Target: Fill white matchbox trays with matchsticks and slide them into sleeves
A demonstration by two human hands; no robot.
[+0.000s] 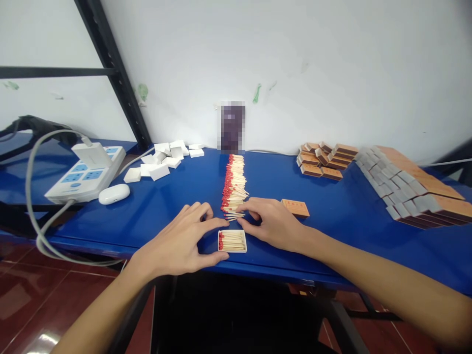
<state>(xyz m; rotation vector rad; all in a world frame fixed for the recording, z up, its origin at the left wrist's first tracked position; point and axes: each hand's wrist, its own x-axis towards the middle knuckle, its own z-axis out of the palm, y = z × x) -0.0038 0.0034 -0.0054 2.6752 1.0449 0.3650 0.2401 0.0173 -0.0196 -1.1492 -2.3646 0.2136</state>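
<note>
A small white matchbox tray (246,242) lies near the table's front edge, with red-tipped matches (231,241) in it. My left hand (188,236) is beside the tray, thumb and index finger spread apart; the index fingertip reaches the heads of a few matches just beyond the tray. From the right, my right hand (275,221) has its thumb and fingertips around the plain ends of those few matches (234,215). Behind them, a long row of matches (235,182) stretches toward the wall, red heads to the left. A closed orange matchbox (296,208) lies behind my right wrist.
Several white trays (160,171) lie scattered at back left. Orange matchbox sleeves (320,160) sit at back right, beside a large stack of matchboxes (424,191). A power strip (88,177) with cables and a white earbud case (114,193) are on the left.
</note>
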